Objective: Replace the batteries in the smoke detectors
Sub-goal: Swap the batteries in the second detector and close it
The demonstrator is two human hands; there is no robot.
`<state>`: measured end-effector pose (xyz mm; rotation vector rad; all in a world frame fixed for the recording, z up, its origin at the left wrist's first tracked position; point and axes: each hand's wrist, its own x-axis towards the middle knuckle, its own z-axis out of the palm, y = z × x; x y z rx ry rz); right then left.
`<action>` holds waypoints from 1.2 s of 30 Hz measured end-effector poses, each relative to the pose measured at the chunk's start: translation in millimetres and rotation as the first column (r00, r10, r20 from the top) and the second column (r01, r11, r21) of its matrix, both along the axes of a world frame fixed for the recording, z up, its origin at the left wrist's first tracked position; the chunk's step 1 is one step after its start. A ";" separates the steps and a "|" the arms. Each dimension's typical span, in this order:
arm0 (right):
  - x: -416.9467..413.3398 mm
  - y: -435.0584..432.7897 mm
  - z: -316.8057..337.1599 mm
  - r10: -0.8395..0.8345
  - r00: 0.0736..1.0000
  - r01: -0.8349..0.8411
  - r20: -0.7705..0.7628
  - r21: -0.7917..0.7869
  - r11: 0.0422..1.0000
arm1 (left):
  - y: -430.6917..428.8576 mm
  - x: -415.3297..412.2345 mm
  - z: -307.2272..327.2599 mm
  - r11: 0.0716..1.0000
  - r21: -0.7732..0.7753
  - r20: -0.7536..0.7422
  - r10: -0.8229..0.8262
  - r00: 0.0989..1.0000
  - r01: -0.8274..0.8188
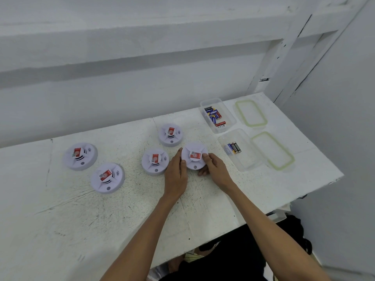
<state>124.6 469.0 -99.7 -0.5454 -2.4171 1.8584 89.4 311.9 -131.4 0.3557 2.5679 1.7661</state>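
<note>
worktop (101, 220), white, scuffed. held smoke detector (194, 158), right of centre, red label up: left hand (176, 173) curled on its left edge, right hand (215, 169) clamped on its right edge, thumb on top. four other smoke detectors (155, 161) lie to its left and behind. far clear box (231, 120) with loose batteries (214, 115); near clear box (245, 161) with few batteries (234, 148); two green-rimmed lids (251, 112) just right of the boxes.

Scuffed white table (121, 209) — white painted walls (142, 47)

White smoke detectors (194, 158) with red labels; green-rimmed clear lids (251, 112); speckled white table (129, 209).
</note>
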 end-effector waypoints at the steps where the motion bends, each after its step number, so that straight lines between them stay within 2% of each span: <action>1: 0.1 0.1 0.3 -0.001 1.000 0.001 0.000 -0.001 1.000 | 0.1 0.0 0.5 1.000 0.001 -0.001 -0.002 1.000 0.002; 25: 1.4 -2.8 8.1 -0.009 1.000 0.010 0.025 -0.011 1.000 | 0.4 1.4 7.4 1.000 0.003 0.007 0.018 1.000 -0.018; 29: -2.9 -5.2 18.8 -0.022 0.999 0.024 0.031 -0.068 0.997 | -1.2 -0.8 22.0 0.997 0.075 0.042 -0.006 0.999 0.003; 32: -16.0 -13.1 35.3 0.005 1.000 -0.004 0.008 -0.132 0.991 | -8.4 -11.9 42.8 0.994 0.098 0.001 0.042 0.999 -0.042; 36: -48.5 -35.6 57.8 0.069 0.997 -0.071 -0.025 -0.103 0.992 | -34.7 -37.5 64.9 0.989 0.104 -0.021 0.112 0.993 -0.109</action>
